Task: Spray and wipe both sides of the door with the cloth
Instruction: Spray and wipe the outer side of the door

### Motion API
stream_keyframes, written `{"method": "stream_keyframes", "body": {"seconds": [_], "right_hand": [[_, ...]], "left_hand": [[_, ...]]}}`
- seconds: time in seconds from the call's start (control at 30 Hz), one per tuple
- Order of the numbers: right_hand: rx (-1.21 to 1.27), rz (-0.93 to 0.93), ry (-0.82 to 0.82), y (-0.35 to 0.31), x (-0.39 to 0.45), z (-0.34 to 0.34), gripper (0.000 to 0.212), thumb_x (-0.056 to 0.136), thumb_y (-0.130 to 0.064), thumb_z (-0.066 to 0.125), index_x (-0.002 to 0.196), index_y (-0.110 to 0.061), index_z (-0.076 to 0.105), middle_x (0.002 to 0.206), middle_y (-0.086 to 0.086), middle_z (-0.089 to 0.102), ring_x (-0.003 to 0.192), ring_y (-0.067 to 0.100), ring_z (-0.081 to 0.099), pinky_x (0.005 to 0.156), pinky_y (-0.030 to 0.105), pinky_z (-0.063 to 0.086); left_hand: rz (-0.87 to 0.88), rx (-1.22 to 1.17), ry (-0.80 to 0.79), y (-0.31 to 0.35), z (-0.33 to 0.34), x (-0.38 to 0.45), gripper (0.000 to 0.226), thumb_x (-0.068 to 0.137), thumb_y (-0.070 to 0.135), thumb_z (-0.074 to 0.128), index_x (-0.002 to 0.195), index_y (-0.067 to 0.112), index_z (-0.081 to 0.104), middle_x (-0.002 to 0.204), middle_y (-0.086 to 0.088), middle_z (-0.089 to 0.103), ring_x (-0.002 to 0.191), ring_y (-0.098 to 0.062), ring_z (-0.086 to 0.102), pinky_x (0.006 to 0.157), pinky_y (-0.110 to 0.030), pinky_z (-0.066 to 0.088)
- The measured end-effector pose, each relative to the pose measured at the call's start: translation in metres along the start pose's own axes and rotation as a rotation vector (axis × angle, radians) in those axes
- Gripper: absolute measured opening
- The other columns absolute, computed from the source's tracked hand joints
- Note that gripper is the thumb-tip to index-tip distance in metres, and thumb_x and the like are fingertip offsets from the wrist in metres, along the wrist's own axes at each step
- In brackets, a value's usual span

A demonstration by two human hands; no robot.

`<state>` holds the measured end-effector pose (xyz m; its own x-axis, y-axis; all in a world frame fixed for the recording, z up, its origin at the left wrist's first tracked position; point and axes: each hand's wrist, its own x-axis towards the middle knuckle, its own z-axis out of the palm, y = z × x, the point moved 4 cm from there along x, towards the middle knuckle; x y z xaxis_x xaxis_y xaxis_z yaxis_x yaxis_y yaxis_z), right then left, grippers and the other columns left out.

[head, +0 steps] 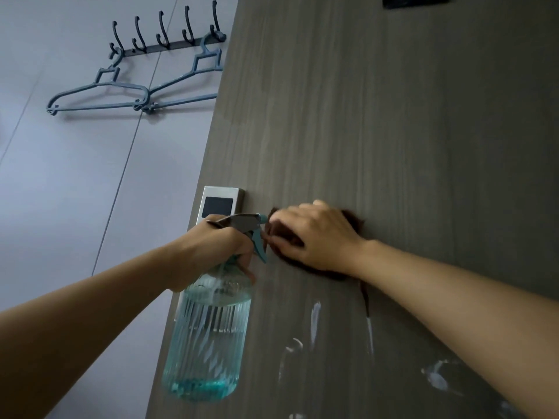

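Note:
A grey wood-grain door (378, 116) fills the right of the view. My right hand (314, 234) presses a dark brown cloth (352, 220) flat against the door, just right of the lock; most of the cloth is hidden under the hand. My left hand (217, 246) grips the neck of a clear ribbed spray bottle (208, 337) with a teal trigger and a little blue liquid at the bottom. The bottle hangs in front of the door's left edge. Wet streaks (314, 319) run down the door below the cloth.
A silver electronic lock plate (219, 204) sits on the door's left edge behind the bottle's nozzle. On the pale wall at left, a black hook rail (169, 43) carries two blue-grey hangers (99, 98). A dark plate (416, 1) is at the door's top.

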<state>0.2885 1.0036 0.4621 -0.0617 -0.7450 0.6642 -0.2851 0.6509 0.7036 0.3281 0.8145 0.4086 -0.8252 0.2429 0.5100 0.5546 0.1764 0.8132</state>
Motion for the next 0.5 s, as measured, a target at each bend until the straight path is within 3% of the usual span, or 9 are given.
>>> {"method": "stream_keyframes", "body": {"seconds": [0.07, 0.13, 0.23, 0.33, 0.4, 0.5], "right_hand": [[0.029, -0.092, -0.044, -0.013, -0.017, 0.002, 0.042, 0.096, -0.052, 0.049, 0.110, -0.018, 0.069, 0.088, -0.002, 0.071, 0.073, 0.024, 0.066, 0.065, 0.036, 0.048], [0.002, -0.100, -0.060, -0.007, -0.015, -0.004, 0.044, 0.096, -0.052, 0.046, 0.110, -0.017, 0.070, 0.088, 0.000, 0.072, 0.074, 0.026, 0.067, 0.066, 0.038, 0.049], [-0.058, 0.153, 0.090, 0.031, 0.003, -0.025, 0.049, 0.095, -0.055, 0.040, 0.110, -0.017, 0.067, 0.095, 0.004, 0.073, 0.083, 0.034, 0.069, 0.073, 0.043, 0.050], [-0.123, 0.424, 0.286, 0.061, 0.007, -0.037, 0.046, 0.094, -0.053, 0.043, 0.106, -0.016, 0.068, 0.090, 0.005, 0.073, 0.081, 0.037, 0.069, 0.071, 0.044, 0.051], [-0.140, 0.398, 0.279, 0.049, 0.002, -0.029, 0.044, 0.096, -0.052, 0.045, 0.104, -0.015, 0.068, 0.088, 0.005, 0.072, 0.078, 0.036, 0.068, 0.069, 0.044, 0.050], [-0.072, 0.197, 0.099, 0.011, -0.020, -0.015, 0.047, 0.097, -0.053, 0.043, 0.107, -0.014, 0.067, 0.091, 0.004, 0.072, 0.078, 0.032, 0.067, 0.069, 0.042, 0.049]], "left_hand": [[-0.014, 0.015, 0.031, 0.000, 0.000, 0.000, 0.043, 0.063, -0.001, 0.065, 0.105, -0.005, 0.073, 0.100, -0.036, 0.072, 0.087, -0.050, 0.075, 0.091, -0.060, 0.061], [-0.010, 0.008, 0.025, -0.002, 0.001, 0.004, 0.036, 0.077, -0.010, 0.059, 0.109, -0.001, 0.074, 0.107, -0.034, 0.073, 0.082, -0.044, 0.075, 0.084, -0.050, 0.064], [-0.016, -0.052, 0.001, -0.009, 0.000, 0.013, 0.043, 0.082, -0.016, 0.053, 0.108, 0.008, 0.078, 0.109, -0.018, 0.079, 0.080, -0.037, 0.074, 0.080, -0.046, 0.064], [0.010, -0.022, -0.009, -0.012, 0.000, 0.018, 0.046, 0.083, -0.017, 0.052, 0.106, 0.011, 0.080, 0.106, -0.014, 0.080, 0.078, -0.035, 0.074, 0.076, -0.043, 0.066], [0.009, -0.025, -0.002, -0.011, -0.002, 0.019, 0.046, 0.082, -0.017, 0.052, 0.108, 0.010, 0.079, 0.109, -0.015, 0.079, 0.081, -0.037, 0.075, 0.079, -0.045, 0.065], [0.008, -0.035, -0.011, -0.012, -0.003, 0.020, 0.046, 0.080, -0.016, 0.053, 0.112, 0.008, 0.077, 0.113, -0.018, 0.078, 0.084, -0.037, 0.075, 0.075, -0.043, 0.067]]}}
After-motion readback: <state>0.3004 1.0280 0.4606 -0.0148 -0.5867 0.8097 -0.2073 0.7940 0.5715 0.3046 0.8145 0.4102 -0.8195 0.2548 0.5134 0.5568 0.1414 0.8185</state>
